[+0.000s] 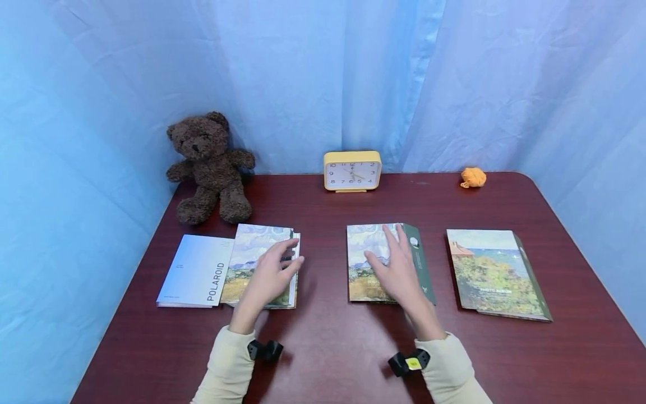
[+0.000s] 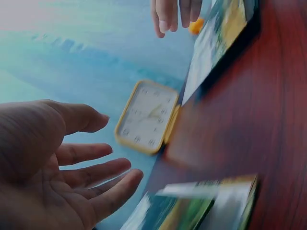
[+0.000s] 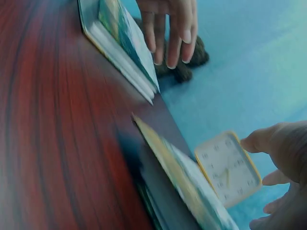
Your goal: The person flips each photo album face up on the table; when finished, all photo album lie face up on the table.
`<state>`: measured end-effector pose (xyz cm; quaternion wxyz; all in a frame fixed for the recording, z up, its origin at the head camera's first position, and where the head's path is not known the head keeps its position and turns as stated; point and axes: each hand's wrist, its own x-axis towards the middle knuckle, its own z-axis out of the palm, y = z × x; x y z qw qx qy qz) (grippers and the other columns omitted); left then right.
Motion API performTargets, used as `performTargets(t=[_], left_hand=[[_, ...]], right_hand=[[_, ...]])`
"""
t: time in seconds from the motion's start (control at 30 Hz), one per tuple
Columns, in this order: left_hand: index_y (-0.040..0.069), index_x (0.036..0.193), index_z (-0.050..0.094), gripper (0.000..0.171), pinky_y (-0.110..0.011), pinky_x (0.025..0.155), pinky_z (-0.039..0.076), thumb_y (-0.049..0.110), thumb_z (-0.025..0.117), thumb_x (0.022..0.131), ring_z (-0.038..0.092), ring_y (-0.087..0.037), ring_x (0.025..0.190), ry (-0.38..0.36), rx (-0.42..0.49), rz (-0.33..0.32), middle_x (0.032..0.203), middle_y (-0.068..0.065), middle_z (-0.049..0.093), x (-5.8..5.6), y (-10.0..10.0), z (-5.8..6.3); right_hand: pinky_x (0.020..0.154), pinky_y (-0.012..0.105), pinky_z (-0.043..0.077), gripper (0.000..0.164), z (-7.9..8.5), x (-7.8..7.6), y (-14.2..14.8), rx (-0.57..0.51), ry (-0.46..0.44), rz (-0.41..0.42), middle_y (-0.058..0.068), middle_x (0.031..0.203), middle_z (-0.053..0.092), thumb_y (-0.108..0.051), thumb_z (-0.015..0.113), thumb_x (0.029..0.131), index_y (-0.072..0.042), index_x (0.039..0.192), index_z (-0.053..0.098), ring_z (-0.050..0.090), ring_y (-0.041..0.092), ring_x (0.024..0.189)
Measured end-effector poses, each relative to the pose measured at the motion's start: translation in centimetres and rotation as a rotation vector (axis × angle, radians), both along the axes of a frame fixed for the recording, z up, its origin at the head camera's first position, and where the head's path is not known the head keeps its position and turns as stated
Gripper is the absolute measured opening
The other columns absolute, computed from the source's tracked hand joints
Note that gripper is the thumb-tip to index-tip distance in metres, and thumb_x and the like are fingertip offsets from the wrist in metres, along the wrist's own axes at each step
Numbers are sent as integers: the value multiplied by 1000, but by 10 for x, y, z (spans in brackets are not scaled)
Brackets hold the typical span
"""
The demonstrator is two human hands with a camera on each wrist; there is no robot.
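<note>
My left hand point(image 1: 270, 275) hovers over a landscape-covered photo album point(image 1: 254, 244), its fingers spread and relaxed. That album overlaps the right edge of a blue-and-white POLAROID album point(image 1: 194, 269). Above a second photo album with the same landscape cover point(image 1: 362, 238) is my right hand point(image 1: 401, 275), fingers extended and apart. The dark green inner part of this album shows along its right side. In the left wrist view, the left palm point(image 2: 48, 177) holds nothing. In the right wrist view, a gap shows between the right hand point(image 3: 288, 167) and the album cover point(image 3: 180, 167).
Another photo album point(image 1: 497, 275), with a seaside cover, lies at the right of the dark red table point(image 1: 323, 342). Along the back are a brown teddy bear point(image 1: 207, 165), a yellow clock point(image 1: 351, 171) and an orange yarn ball point(image 1: 473, 177), before blue curtains point(image 1: 303, 78).
</note>
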<state>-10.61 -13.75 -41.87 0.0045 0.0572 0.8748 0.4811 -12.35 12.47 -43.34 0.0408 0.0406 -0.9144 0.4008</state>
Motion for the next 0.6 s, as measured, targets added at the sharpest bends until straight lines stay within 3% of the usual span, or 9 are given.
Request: performTargets(t=[0.13,0.33,0.6], left_hand=[[10,135,45,50,-37,86,49,21,62,89,58,-29,106,-30,-30,-63,128,-15,51,-1,18,-6],[4,138,40,58,-37,85,49,23,63,88,59,-25,104,-55,-93,-134,124,-14,53,-3,43,-15],[-3,134,43,57,-29,80,49,17,65,86,61,-20,95,-83,-135,-191,115,-12,57,-13,74,-27]], right_hand=[[102,64,17,75,-5,3,25,15,-44,-26,16,153,2,-36,61,87,-8,146,24,7,42,137],[102,63,18,79,-15,11,48,32,-150,-31,22,152,1,-40,57,89,-8,148,17,8,45,136],[100,65,19,78,-27,15,59,46,-165,-26,25,151,2,-46,52,90,-8,148,16,9,47,135]])
